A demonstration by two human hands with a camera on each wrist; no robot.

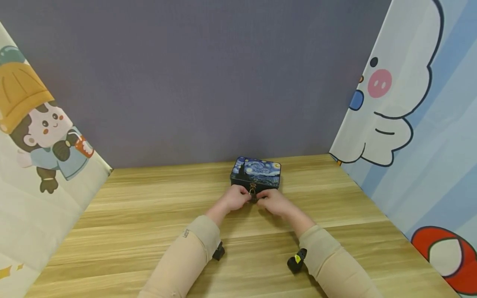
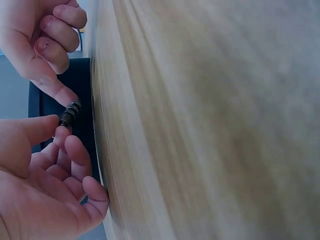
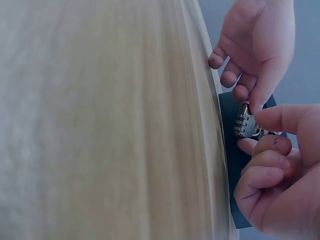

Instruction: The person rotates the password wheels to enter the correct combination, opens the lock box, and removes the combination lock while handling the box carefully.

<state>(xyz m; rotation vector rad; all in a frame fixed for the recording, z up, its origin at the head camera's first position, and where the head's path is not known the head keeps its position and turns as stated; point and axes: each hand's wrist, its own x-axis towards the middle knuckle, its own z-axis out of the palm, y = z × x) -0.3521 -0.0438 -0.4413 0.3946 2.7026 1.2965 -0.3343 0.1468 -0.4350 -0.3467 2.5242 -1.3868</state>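
Note:
A small combination padlock (image 3: 242,124) with number dials hangs at the front of a dark tin box (image 1: 257,171), whose lid bears a swirling blue night-sky painting. In the head view a brass-coloured clasp (image 1: 252,187) shows above the lock. My left hand (image 1: 234,198) pinches one end of the padlock between thumb and forefinger, its other fingers loosely curled. From the other side my right hand (image 1: 275,201) holds the padlock with thumb and forefinger, the remaining fingers bent. The fingertips partly cover the lock in the left wrist view.
The box stands on a wood-grain table (image 1: 149,215), close to a grey back panel (image 1: 208,82). Printed cartoon sheets hang at the left (image 1: 41,165) and right (image 1: 395,136). Small black devices sit at both sleeve cuffs.

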